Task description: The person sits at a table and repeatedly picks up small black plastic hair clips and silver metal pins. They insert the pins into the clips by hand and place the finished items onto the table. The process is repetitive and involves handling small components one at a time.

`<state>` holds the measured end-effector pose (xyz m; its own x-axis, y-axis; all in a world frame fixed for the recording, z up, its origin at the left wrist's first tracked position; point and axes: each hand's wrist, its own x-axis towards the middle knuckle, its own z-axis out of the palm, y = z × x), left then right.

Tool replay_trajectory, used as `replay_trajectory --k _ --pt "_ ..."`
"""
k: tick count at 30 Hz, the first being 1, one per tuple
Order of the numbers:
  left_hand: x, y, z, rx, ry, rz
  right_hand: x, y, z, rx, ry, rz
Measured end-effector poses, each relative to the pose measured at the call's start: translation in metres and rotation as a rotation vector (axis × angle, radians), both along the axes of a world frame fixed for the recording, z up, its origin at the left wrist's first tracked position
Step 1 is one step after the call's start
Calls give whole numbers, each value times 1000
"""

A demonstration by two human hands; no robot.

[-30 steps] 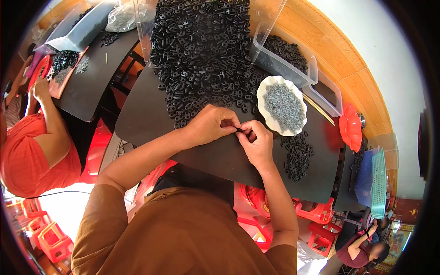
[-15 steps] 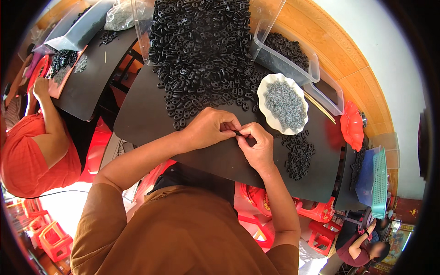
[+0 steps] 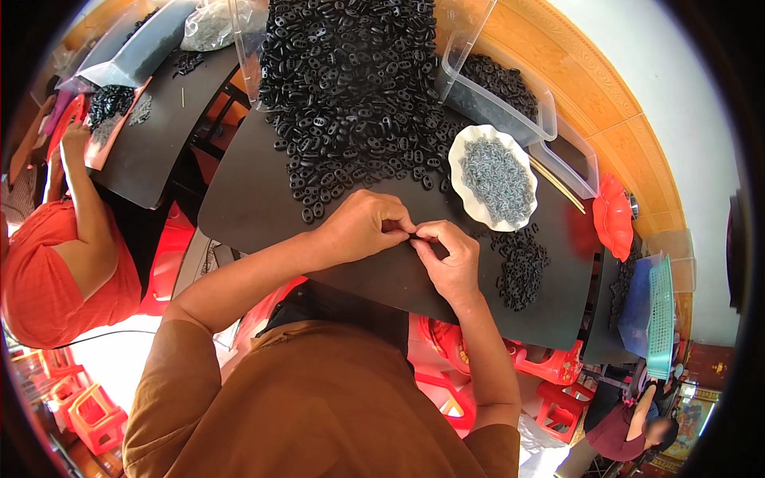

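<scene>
Above the near part of the dark table (image 3: 239, 191), my left hand (image 3: 368, 227) and my right hand (image 3: 448, 253) meet fingertip to fingertip. Both pinch a small black plastic piece (image 3: 412, 237), mostly covered by the fingers. Beyond them spreads a large heap of black oval two-holed plastic pieces (image 3: 351, 103). To the right of my right hand stands a white scalloped dish (image 3: 470, 204) full of small grey metallic-looking parts (image 3: 498, 182). Just below the dish lies a smaller pile of black pieces (image 3: 522, 275).
Clear plastic bins (image 3: 498, 107) with black pieces stand along the right wall, near a red scalloped dish (image 3: 612, 217) and a turquoise basket (image 3: 660, 315). A person in red (image 3: 68, 263) works at another table on the left. Red stools (image 3: 96, 418) stand on the floor.
My right hand has shifted very slightly, with both hands still pinching the black piece. The person at the left has raised a hand a little, and the person at lower right has moved an arm.
</scene>
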<state>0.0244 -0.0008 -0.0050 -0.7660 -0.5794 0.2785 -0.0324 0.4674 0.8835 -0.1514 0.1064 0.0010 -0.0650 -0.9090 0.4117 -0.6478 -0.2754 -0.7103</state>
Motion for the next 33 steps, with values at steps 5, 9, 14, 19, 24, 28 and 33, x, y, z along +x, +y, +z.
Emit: replay_trajectory --k 5,9,14,19,24,28,33 --pt "-1 0 -2 -16 12 -2 0 0 0 -48 -5 26" --pt "0 0 -3 -27 9 -16 -1 0 -1 -71 21 47" --pt "0 1 -4 -96 34 -30 -1 0 -2 -61 37 59" --pt "-2 -1 -4 -173 78 -48 0 -1 1 -57 24 73" --pt "-2 -3 -5 -200 63 -78 0 -1 1 -33 41 69" --pt "-2 -4 -7 -209 47 -92 0 -3 1 -27 7 70" --pt "1 -3 3 -119 40 -65 -10 -6 14 171 -145 121"
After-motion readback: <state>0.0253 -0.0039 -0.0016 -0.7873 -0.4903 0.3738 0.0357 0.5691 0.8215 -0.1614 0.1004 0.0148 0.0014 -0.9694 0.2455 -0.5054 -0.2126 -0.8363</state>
